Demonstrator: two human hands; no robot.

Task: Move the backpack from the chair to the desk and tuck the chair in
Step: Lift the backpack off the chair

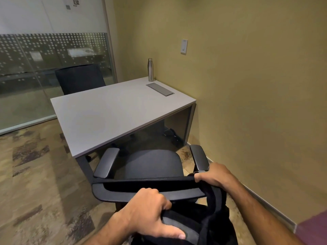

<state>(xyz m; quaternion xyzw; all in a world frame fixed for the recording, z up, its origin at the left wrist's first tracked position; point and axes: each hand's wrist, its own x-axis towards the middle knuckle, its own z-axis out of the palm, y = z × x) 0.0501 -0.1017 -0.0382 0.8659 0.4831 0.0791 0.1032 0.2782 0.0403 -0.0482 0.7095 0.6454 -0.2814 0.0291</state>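
A black backpack (210, 225) hangs behind the backrest of a black office chair (154, 165), low in the view. My left hand (150, 213) is closed on the backpack's padded top edge. My right hand (214, 175) grips a black strap of the backpack near the chair's right armrest. The chair stands pulled out from a white desk (106, 117), its seat bare. The backpack's lower part is cut off by the frame edge.
A steel bottle (150, 69) stands at the desk's far right corner beside a grey cable hatch (160, 89). A second black chair (79, 78) sits behind the desk. A yellow wall runs along the right; a glass partition is at left.
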